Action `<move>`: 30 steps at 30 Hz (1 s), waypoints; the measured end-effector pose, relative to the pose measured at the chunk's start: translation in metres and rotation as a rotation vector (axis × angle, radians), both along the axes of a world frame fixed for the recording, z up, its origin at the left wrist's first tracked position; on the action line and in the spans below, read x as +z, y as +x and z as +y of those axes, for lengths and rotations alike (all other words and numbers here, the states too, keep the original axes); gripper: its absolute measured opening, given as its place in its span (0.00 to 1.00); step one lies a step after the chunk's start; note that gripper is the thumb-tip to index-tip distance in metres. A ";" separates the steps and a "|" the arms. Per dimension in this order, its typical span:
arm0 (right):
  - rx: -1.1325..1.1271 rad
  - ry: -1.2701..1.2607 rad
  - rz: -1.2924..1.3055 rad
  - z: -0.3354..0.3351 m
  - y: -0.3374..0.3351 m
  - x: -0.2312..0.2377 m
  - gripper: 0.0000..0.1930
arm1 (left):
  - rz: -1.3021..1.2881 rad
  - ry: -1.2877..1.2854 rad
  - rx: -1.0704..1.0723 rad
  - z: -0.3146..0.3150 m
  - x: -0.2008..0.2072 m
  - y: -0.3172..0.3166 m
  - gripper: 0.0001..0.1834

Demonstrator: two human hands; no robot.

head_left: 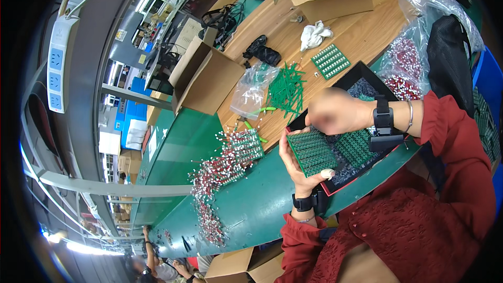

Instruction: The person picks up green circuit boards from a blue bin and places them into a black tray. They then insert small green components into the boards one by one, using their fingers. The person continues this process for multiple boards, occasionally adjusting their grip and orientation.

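My left hand (297, 174) is closed round the near left side of a green circuit board panel (313, 153) with rows of small parts, its thumb along the lower edge. The panel is tilted over a black box with a red rim (343, 186). Many small dark grey components (343, 174) fill the box, and another green panel (355, 148) lies on them. My right hand (335, 111) is curled above the held panel's far edge. It is blurred, and whatever its fingers pinch is hidden.
Left of the box are a pile of red-and-white leads (209, 178), green-handled pliers (262, 139) and green wires (286, 89). Beyond stand a green-white board (330, 62), a white cloth (315, 35) and cardboard boxes (207, 76). A plastic bag of leads (401, 63) lies right.
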State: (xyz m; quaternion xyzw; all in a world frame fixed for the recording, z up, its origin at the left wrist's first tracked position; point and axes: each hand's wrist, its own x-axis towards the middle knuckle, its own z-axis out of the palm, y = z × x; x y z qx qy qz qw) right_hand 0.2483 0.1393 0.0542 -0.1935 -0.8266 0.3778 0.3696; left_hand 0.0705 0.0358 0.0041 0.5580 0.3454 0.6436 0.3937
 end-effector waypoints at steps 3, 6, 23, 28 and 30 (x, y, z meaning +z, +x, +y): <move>-0.041 -0.036 -0.002 0.000 0.002 0.002 0.14 | -0.010 0.004 -0.020 0.000 0.001 0.000 0.74; -0.027 -0.063 0.016 -0.001 0.003 0.003 0.15 | -0.020 0.007 -0.002 0.001 0.002 0.001 0.74; -0.042 0.052 0.021 -0.002 0.001 0.003 0.11 | -0.003 -0.014 0.032 0.000 -0.003 0.000 0.73; 0.021 -0.045 0.103 -0.006 -0.004 0.002 0.16 | -0.013 -0.046 0.034 -0.002 0.001 0.001 0.73; 0.013 -0.049 0.090 -0.007 -0.008 0.001 0.17 | -0.003 -0.053 0.035 -0.003 0.001 0.000 0.73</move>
